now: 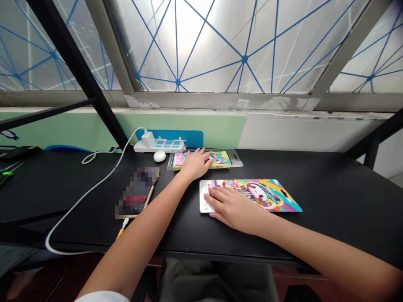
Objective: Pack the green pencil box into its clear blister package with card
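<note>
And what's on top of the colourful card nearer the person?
The right hand rests on the colourful card, toward its white end. A printed cartoon figure shows; whatever print lies beneath the hand is covered.

Setting: indoor desk workstation, whether domestic or office cannot be determined, identified by a black desktop [317, 180] with black metal frame bars [80, 73], a power strip [170, 144] with inserted charger [148, 139], and patterned, translucent window panes [204, 46] above.
</note>
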Available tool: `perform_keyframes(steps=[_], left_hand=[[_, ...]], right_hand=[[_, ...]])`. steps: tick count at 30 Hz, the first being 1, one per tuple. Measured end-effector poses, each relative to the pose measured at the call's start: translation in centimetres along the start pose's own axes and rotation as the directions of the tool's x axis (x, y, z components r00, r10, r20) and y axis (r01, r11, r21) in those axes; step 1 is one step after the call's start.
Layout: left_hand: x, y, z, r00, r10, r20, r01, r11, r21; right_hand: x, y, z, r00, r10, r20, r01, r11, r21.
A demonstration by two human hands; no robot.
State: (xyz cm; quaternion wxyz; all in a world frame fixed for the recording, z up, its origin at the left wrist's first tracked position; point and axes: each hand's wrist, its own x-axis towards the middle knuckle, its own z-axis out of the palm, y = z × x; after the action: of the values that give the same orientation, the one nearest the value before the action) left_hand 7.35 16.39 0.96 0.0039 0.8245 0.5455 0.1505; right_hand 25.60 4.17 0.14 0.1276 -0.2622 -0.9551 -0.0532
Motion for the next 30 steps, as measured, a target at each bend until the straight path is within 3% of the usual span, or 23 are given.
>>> perform_keyframes(steps=[4,8,22,26,30], left_hand=[[0.9,1.9,0.4,0.999,0.037,-0.002,-0.037,0.999,0.008],[1.2,2.5,0.5,0.998,0.041,0.040,-0.041,0.999,-0.016],[0.1,2.8,0.5,0.995,0.063,-0.079,-0.064,0.998,-0.013],[0.3,2.7,0.6,0.989,0.077,-0.125,-0.080,0.997,-0.018],[0.4,2.7,0.4,0.989,0.050,-0.136,-0.055,0.998,-0.033]], right_hand=[[3.4,0.6,0.3,1.000,-0.006,0.006,0.005,0.982,0.191],[5.4,0.8,1.1,1.000,0.014,-0.015,-0.009,0.954,0.300],[5.1,1.4,1.6,1.000,0.026,-0.005,-0.023,0.920,0.390],[5.0,1.6,1.6,0.992,0.060,-0.111,-0.013,0.922,0.387],[4.3,3.2,1.0,0.943,0.139,-0.302,-0.042,0.951,0.307]])
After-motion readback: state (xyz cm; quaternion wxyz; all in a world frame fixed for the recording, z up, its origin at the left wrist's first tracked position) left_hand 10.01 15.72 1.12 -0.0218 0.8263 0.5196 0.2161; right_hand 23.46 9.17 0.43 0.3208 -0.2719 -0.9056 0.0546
